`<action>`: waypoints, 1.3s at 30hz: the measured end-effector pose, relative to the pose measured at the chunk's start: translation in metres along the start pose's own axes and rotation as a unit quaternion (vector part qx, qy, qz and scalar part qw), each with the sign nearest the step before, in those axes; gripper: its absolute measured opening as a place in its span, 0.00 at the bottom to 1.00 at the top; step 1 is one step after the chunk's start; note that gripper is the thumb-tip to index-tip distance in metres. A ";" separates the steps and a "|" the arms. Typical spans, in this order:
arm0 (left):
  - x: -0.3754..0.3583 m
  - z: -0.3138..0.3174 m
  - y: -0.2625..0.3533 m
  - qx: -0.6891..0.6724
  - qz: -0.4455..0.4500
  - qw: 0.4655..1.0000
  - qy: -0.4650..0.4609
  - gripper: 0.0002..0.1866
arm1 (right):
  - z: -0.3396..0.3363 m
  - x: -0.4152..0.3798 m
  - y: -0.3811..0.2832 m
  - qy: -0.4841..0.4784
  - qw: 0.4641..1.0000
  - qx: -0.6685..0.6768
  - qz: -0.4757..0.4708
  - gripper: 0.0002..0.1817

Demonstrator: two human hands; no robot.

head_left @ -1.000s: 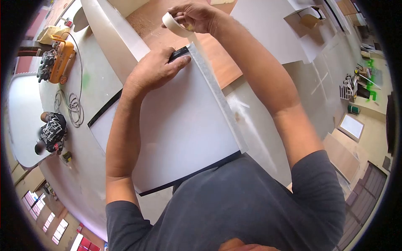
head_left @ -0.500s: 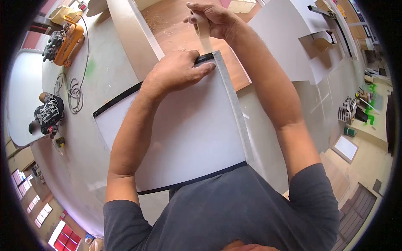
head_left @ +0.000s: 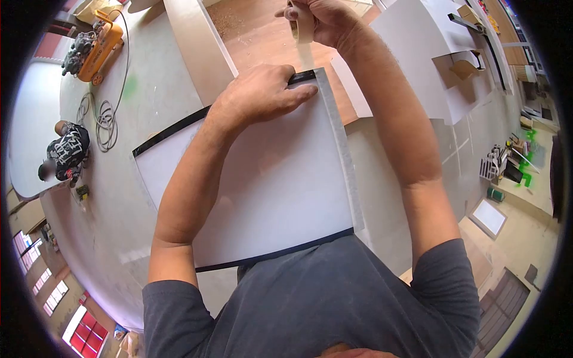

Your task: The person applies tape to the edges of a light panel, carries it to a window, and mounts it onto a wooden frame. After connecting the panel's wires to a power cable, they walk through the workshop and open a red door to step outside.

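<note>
A white panel (head_left: 274, 179) with black strips along its far and near edges lies in front of my body. My left hand (head_left: 262, 95) grips its far edge close to the right corner, thumb flat on the white face and fingers curled over the edge. Beyond that corner, my right hand (head_left: 331, 21) holds a roll of masking tape (head_left: 303, 27). From the roll a pale length of tape runs down to the corner. A strip of masking tape (head_left: 338, 140) lies along the panel's right edge.
Wooden boards (head_left: 194, 48) and a brown surface with sawdust (head_left: 239, 27) lie ahead. White sheets (head_left: 412, 65) are at the right. On the left stand an orange air compressor (head_left: 100, 51) with a coiled hose (head_left: 106, 128) and a crouching person (head_left: 67, 152).
My right hand and the tape roll have moved farther away and slightly right, with the tape still stretched to the corner. My left hand keeps its grip on the panel.
</note>
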State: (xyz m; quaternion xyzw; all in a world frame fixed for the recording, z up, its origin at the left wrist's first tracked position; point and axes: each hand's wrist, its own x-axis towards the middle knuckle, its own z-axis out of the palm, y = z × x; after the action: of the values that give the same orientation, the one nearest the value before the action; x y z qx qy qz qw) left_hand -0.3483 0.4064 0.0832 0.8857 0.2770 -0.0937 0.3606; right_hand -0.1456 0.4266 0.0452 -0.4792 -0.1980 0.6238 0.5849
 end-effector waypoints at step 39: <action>0.007 0.005 0.003 0.015 -0.033 0.999 0.003 0.28 | 0.075 -0.233 -0.009 0.091 0.971 -0.203 -0.091 0.26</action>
State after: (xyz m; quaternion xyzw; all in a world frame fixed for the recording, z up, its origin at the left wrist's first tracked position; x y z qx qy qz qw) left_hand -0.3412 0.4040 0.0788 0.8817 0.3054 -0.1073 0.3434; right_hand -0.2369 0.2384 0.1721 -0.6228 -0.3090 0.4684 0.5452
